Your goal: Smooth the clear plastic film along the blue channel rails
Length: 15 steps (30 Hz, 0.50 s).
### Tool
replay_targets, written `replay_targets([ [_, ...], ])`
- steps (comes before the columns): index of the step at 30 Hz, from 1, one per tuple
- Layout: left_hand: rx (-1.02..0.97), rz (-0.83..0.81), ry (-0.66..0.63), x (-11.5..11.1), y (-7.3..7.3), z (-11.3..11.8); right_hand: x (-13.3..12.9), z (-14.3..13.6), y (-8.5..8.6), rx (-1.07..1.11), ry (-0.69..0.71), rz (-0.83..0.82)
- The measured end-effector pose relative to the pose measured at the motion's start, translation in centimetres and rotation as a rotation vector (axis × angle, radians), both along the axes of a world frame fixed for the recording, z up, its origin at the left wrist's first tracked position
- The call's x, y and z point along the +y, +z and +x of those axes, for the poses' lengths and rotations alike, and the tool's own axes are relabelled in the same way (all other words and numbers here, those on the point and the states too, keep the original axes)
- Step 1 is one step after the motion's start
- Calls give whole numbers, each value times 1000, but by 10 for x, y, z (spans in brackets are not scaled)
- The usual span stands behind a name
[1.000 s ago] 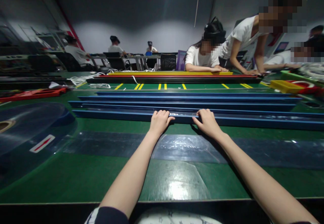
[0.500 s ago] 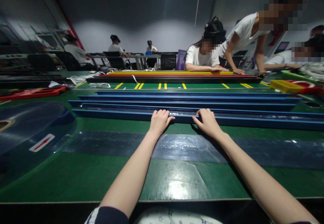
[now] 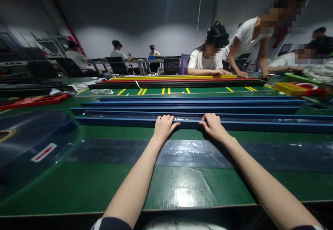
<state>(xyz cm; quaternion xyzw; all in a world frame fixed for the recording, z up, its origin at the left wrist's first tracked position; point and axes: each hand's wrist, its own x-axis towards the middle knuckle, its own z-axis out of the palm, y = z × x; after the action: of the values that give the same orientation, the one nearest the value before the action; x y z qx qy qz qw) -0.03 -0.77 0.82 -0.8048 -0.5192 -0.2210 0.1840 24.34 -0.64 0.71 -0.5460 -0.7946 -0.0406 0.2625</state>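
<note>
A long blue channel strip (image 3: pixel 189 124) lies across the green table, its trough lined with shiny clear film. My left hand (image 3: pixel 165 123) grips its near wall, thumb in front and fingers curled over the top. A short way to the right, my right hand (image 3: pixel 212 121) is closed on the same wall, its fingertips hidden inside the trough. Between me and the channel, a flat band of clear plastic film (image 3: pixel 187 152) runs left to right beneath my forearms. It leads toward a large roll of clear film (image 3: pixel 33 129) at the left, which bears a red-arrow label (image 3: pixel 44 152).
More blue channels (image 3: pixel 187 109) lie parallel just behind. Beyond them are yellow, red and black strips (image 3: pixel 177 81), with two people in white shirts (image 3: pixel 205 61) there. A yellow tray (image 3: pixel 290 88) sits at the right, red plastic parts (image 3: pixel 33 101) at the left.
The view has tilted up slightly, so the scene sits a little lower. Both hands keep the same hold on the blue channel, which shows no clear movement.
</note>
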Motion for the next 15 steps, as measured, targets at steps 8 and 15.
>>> replay_targets([
  [8, 8, 7, -44, -1, 0, 1, -5, 35, 5, 23, -54, -56],
  [15, 5, 6, -73, 0, -2, 3, -6, 46, 8, -34, -66, -57],
])
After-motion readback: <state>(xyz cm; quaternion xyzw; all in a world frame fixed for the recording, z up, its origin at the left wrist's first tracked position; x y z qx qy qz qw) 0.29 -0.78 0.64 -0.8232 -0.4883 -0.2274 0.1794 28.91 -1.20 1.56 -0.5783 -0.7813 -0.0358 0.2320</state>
